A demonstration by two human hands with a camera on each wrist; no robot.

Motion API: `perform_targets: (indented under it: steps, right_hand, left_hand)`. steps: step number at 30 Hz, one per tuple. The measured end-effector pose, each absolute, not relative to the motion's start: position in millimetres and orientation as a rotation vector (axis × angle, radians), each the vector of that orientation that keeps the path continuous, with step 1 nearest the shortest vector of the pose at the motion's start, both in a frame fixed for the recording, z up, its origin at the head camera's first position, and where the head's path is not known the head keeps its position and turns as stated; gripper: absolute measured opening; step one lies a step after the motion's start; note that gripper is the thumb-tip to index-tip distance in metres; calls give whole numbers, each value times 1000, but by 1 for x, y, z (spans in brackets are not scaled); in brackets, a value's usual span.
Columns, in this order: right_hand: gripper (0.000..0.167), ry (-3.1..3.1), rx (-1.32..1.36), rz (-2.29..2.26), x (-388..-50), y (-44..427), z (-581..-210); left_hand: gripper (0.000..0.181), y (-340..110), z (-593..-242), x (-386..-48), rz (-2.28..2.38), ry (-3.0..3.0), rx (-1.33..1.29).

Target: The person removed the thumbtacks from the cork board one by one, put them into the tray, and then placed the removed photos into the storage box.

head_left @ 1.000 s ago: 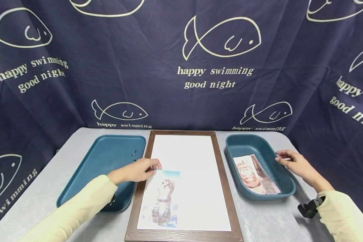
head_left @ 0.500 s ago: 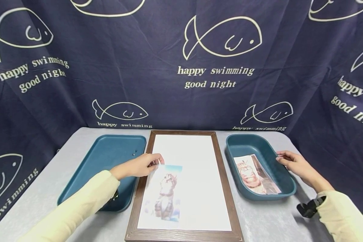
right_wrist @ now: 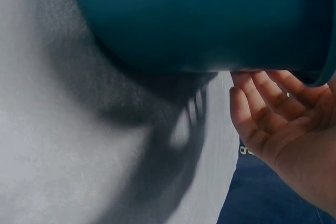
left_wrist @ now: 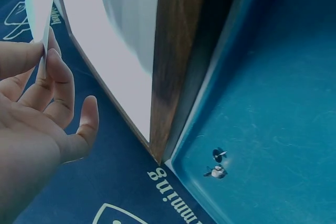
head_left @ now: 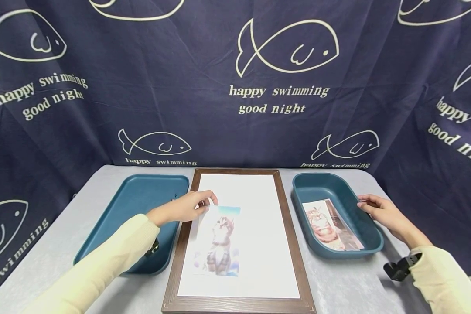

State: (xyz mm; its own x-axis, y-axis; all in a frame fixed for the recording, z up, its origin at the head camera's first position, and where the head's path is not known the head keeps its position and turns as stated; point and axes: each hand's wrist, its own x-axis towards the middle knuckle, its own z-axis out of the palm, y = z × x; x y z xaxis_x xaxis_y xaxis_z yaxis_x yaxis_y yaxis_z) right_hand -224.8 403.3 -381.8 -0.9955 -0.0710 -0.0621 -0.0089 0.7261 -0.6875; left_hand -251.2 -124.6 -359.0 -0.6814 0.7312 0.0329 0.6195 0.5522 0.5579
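Note:
My left hand (head_left: 184, 206) pinches the top left corner of a cat picture (head_left: 220, 244) between thumb and fingers. The picture hangs over the left part of a white board (head_left: 259, 218) with a brown wooden frame (head_left: 292, 244). In the left wrist view the paper (left_wrist: 41, 9) stands edge-on between the fingertips, apart from the board. My right hand (head_left: 388, 216) touches the right side of a deep teal bin (head_left: 353, 226), its fingers loosely bent against the outer wall. Inside that bin lie more cat pictures (head_left: 323, 224), overlapping.
A shallow teal tray (head_left: 137, 196) stands left of the board, partly under my left forearm. Thumbtacks (left_wrist: 218, 170) lie in it near one edge. A grey-covered table (head_left: 333, 283) carries everything. A dark blue fish-print curtain (head_left: 220, 87) hangs behind and at both sides.
My left hand has moved away from me and slightly right over the board, carrying the cat picture with it. The right hand has stayed at the bin's side.

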Motion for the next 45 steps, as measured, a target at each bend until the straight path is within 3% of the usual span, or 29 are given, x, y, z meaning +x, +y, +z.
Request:
perform_targets:
  steps: [25, 45]
  right_hand:
    - [49, 2846, -61, -1143, -225, 402, -384]
    - [45, 2858, -92, -1159, -225, 402, -383]
  left_hand:
    - [24, -89, -348, -271, 907, 2683, 1082]
    - [24, -32, -329, -282, 1074, 2707, 1234]
